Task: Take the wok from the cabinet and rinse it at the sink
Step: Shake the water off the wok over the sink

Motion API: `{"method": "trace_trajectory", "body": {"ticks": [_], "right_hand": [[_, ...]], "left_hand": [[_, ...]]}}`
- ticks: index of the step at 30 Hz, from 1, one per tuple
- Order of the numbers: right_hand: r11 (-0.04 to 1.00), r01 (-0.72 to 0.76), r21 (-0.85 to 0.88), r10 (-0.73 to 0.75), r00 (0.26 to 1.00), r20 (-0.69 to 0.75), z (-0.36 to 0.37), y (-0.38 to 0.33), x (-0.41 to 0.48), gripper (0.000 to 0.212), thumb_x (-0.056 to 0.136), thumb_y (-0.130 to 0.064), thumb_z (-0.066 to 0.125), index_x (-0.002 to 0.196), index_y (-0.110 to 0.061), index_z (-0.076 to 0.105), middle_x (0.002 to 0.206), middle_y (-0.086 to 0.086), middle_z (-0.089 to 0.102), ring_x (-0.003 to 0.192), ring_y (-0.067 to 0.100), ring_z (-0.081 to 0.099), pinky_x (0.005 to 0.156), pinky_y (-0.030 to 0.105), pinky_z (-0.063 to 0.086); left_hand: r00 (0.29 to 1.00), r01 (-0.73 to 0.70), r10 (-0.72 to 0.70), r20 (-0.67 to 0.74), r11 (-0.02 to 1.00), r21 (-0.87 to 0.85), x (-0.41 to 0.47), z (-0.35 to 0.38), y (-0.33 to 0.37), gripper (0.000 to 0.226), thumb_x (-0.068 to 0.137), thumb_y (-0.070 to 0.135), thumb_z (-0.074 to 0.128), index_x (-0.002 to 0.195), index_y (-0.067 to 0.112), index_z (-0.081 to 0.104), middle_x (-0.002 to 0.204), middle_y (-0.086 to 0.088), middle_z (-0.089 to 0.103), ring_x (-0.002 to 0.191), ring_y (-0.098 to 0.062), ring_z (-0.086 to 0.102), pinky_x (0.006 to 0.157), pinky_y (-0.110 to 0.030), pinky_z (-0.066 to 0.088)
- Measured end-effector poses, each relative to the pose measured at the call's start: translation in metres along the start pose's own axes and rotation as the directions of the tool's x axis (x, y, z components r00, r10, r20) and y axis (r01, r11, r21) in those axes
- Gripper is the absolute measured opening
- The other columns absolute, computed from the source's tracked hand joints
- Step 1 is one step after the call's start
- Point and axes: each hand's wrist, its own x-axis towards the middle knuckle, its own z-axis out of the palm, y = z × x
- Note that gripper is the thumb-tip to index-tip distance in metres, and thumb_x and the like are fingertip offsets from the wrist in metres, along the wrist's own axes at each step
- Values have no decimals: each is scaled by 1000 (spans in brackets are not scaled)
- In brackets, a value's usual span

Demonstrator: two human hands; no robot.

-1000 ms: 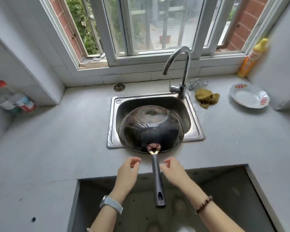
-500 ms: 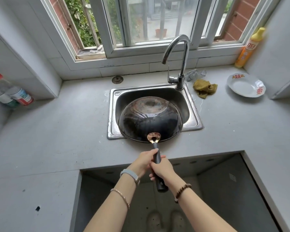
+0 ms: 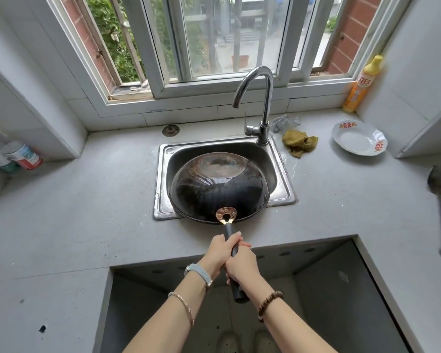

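We grip the wok [image 3: 219, 186] handle [image 3: 233, 253] with left hand [image 3: 218, 253] and right hand [image 3: 242, 266]; wok upside-down over sink [image 3: 163, 174], looks heavy, rigid.

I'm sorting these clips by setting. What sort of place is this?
Most likely a plain home kitchen: a steel sink with a tap below a window, a wok, and a dish-soap bottle.

The wok [image 3: 219, 184] lies bottom-up over the sink [image 3: 163, 174], covering most of the basin, with the faucet [image 3: 264, 103] arching above its far rim. Left of the sink the table [image 3: 74, 212] is open. To the right, a rag [image 3: 299, 143] and plate [image 3: 358, 138] crowd the back.
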Motion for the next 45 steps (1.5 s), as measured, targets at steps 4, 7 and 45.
{"method": "trace_trajectory", "body": {"ticks": [4, 7, 45], "right_hand": [[995, 70, 75, -74, 996, 49, -5, -9, -13, 40, 92, -13, 48, 132, -10, 40, 101, 19, 60, 48, 17, 53, 39, 23, 45], [986, 109, 130, -122, 988, 96, -1, -23, -27, 40, 92, -13, 47, 132, -13, 39, 92, 17, 61, 45, 16, 51, 36, 21, 42], [850, 256, 460, -442, 821, 360, 7, -63, -112, 43, 90, -4, 46, 131, -15, 38, 73, 13, 54, 44, 16, 48, 38, 24, 43]], "left_hand": [[992, -82, 91, -86, 991, 109, -17, -1, 13, 29, 92, 29, 61, 100, 1, 62, 92, -14, 75, 86, -22, 73, 89, -39, 55], [976, -146, 169, -137, 976, 163, -36, -9, 33, 23, 95, 23, 58, 95, 0, 62, 87, -15, 75, 77, -17, 72, 70, -22, 56], [763, -209, 501, -408, 789, 578, -142, -31, 81, 33, 90, 30, 63, 81, -2, 65, 82, -24, 67, 78, -33, 66, 70, -39, 53]]}}
